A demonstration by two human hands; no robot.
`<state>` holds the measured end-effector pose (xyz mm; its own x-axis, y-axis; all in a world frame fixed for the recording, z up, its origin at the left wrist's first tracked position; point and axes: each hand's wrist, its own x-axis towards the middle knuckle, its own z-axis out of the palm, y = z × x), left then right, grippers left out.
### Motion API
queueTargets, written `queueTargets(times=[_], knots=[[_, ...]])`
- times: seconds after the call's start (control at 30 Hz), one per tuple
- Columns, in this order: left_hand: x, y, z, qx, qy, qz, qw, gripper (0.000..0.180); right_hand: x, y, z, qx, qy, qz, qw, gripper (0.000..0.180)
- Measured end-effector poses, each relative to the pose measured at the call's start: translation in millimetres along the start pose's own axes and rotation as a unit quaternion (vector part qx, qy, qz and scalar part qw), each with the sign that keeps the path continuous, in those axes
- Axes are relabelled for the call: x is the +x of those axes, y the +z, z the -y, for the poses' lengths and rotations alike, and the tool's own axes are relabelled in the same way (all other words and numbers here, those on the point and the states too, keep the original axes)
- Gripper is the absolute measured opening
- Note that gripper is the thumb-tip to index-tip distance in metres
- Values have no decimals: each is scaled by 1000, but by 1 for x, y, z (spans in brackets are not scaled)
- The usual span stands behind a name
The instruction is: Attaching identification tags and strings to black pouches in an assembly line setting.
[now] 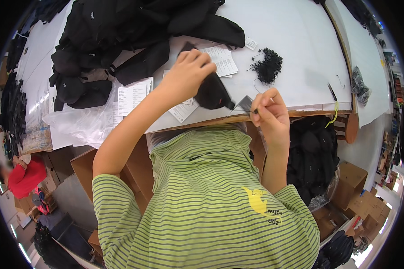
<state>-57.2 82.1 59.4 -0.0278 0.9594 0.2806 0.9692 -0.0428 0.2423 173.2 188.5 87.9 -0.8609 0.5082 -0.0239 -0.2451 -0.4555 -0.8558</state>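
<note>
Over the table's near edge, my left hand (pixel 189 75) is closed on the upper end of a small black fabric pouch (pixel 213 93), which hangs tilted with its rounded end down to the right. A dark, glossy hang tag (pixel 244 104) is beside that end. My right hand (pixel 271 114) pinches a thin string by the tag, with thumb and fingers pressed together. How the string meets the pouch is too fine to make out. Printed white paper sheets (pixel 182 112) lie beneath and behind the pouch. A tangled bunch of black tag strings (pixel 267 66) rests beyond my right hand.
A big heap of black fabric bags (pixel 116 36) covers the table's far left, with clear plastic wrap (pixel 78 123) in front. Snips (pixel 331 92) with a yellow-green cord lie at right. More black goods (pixel 312 157) sit below the table. A person in red (pixel 27 177) is at far left.
</note>
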Motion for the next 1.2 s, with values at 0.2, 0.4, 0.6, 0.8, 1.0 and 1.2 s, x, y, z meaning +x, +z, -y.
queueTargets(times=[0.2, 0.4, 0.6, 0.8, 1.0, 1.2], knots=[[-26, -3, 5, -24, -70, -91, 993, 24, 11, -19, 9, -1, -36, -31, 999, 9], [-48, 0, 1, -23, -105, -95, 990, 23, 18, -22, 4, -43, -25, -74, 996, 7], [-46, -3, -1, -36, -126, -111, 985, 22, 12, -26, 1, -76, -21, -99, 992, 7], [-45, 1, 2, -27, -101, -82, 991, 18, 11, -26, -1, -135, -24, -124, 983, 6], [-43, 0, -4, -25, -115, -111, 987, 18, 13, -28, -11, -237, 3, -97, 967, 17], [-47, 1, -3, -47, -105, -116, 987, 18, 14, -24, -21, -521, 83, -16, 850, 59]])
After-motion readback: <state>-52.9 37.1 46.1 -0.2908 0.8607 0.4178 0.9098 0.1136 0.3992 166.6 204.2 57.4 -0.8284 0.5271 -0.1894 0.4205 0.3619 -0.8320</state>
